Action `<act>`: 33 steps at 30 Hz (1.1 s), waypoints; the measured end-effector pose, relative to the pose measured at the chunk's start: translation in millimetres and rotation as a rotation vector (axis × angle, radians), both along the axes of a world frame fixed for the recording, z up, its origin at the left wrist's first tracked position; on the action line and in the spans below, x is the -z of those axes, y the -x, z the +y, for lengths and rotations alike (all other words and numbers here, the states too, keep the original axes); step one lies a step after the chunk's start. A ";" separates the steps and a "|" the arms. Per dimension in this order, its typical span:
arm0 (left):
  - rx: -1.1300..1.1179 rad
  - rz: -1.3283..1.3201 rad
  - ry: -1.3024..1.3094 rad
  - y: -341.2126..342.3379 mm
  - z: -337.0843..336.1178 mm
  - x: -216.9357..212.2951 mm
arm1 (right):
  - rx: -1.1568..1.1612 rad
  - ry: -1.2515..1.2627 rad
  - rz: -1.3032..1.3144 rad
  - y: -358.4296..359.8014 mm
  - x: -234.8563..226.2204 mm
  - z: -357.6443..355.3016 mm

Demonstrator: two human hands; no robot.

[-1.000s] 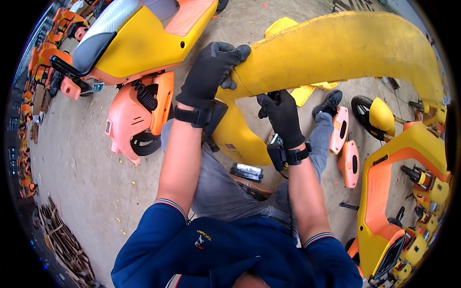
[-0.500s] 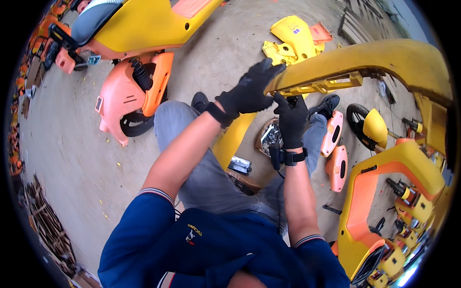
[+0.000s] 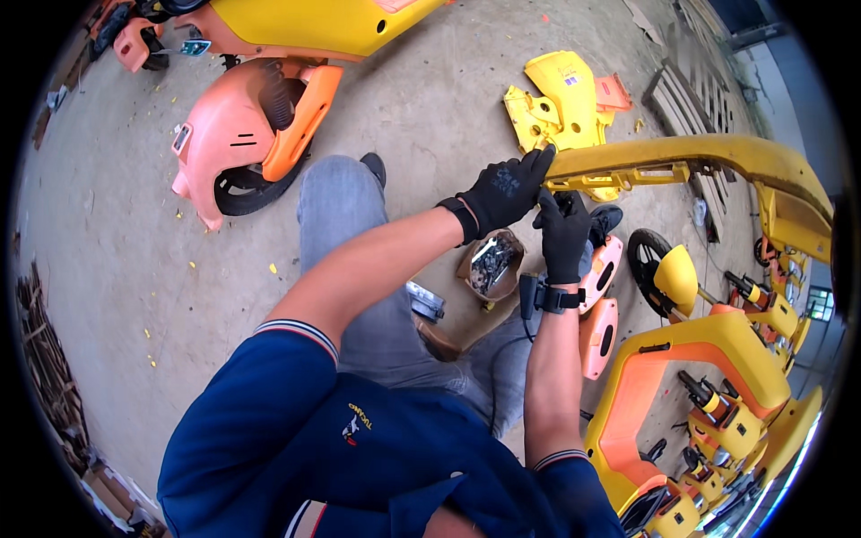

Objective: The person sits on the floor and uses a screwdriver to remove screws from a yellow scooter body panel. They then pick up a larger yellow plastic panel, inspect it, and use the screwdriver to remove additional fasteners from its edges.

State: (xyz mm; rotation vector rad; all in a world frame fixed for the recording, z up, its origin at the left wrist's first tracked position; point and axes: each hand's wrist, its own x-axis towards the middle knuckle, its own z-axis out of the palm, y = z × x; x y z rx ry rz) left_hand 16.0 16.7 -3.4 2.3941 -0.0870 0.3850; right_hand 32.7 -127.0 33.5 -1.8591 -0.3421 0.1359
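A long, curved yellow scooter body panel point(image 3: 655, 161) reaches from my hands toward the right, its underside ribbed and slotted. My left hand point(image 3: 509, 190), in a black glove, is closed at the panel's near end, with the fingertips on its upper edge. Just below that end, my gloved right hand point(image 3: 563, 235) has its fingers bent together against the underside; whatever they hold is hidden. Beneath the hands, an open cardboard box point(image 3: 468, 269) of small metal parts sits on the floor between my legs. Beside it lies a silvery, clear-looking part point(image 3: 426, 302).
Yellow panels point(image 3: 574, 99) lie ahead on the concrete, near a wooden pallet point(image 3: 686, 108). A pink-and-orange scooter front point(image 3: 229, 143) stands at left. Two pink oval covers point(image 3: 599, 339), a wheel point(image 3: 647, 264) and a yellow-orange frame point(image 3: 619, 403) are at right.
The view has shifted, and both hands now appear farther right with the panel's end. A yellow strip seen earlier between my legs no longer shows, leaving the box more visible.
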 end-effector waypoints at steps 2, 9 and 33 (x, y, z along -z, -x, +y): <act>0.005 -0.027 -0.016 0.8 2.6 -1.5 | -0.001 0.008 0.014 -1.2 1.5 -2.5; 0.245 0.002 0.179 -18.9 30.4 7.5 | -0.042 -0.005 0.068 3.7 -0.3 2.5; 0.169 0.017 0.304 -51.5 67.0 -27.3 | -0.027 -0.018 0.200 -7.3 24.0 3.7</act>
